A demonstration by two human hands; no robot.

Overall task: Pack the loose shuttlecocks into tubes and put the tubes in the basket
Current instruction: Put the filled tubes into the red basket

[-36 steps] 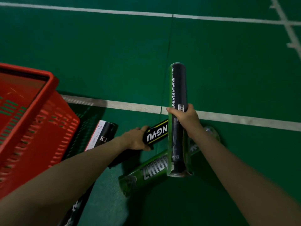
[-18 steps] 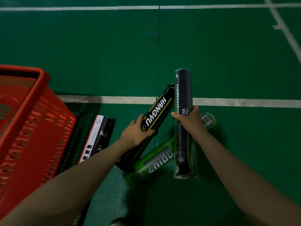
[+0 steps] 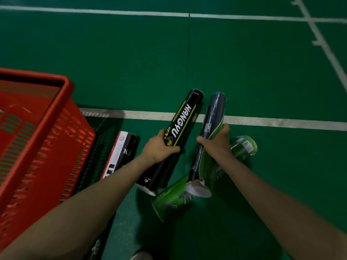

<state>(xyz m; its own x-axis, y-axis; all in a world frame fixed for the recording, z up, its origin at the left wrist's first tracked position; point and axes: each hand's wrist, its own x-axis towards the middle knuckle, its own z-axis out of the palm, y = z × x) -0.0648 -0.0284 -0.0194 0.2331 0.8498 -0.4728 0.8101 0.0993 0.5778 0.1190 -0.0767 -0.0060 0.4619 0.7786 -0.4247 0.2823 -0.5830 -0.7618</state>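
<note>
My left hand [image 3: 159, 147] grips a black tube lettered HANGYU [image 3: 180, 128] around its middle, tilted up to the right above the floor. My right hand [image 3: 216, 143] grips a dark tube with a green edge [image 3: 212, 117], nearly upright, its lower open end showing white near the floor. A green tube [image 3: 172, 199] lies on the floor beneath both, its far end [image 3: 244, 145] showing past my right wrist. A black-and-white tube marked KJ [image 3: 122, 152] lies beside the red basket [image 3: 47, 143] at the left. No loose shuttlecocks are visible.
The floor is a green court mat [image 3: 131, 62] with white lines [image 3: 281, 122] crossing behind the tubes and at the far edge. The basket stands on the mat at the left, its inside mostly out of sight. Part of another tube [image 3: 95, 248] lies under my left forearm.
My left hand has lifted the HANGYU tube off the floor and tilted it more upright. The tube in my right hand has leaned slightly right. The view has shifted a little.
</note>
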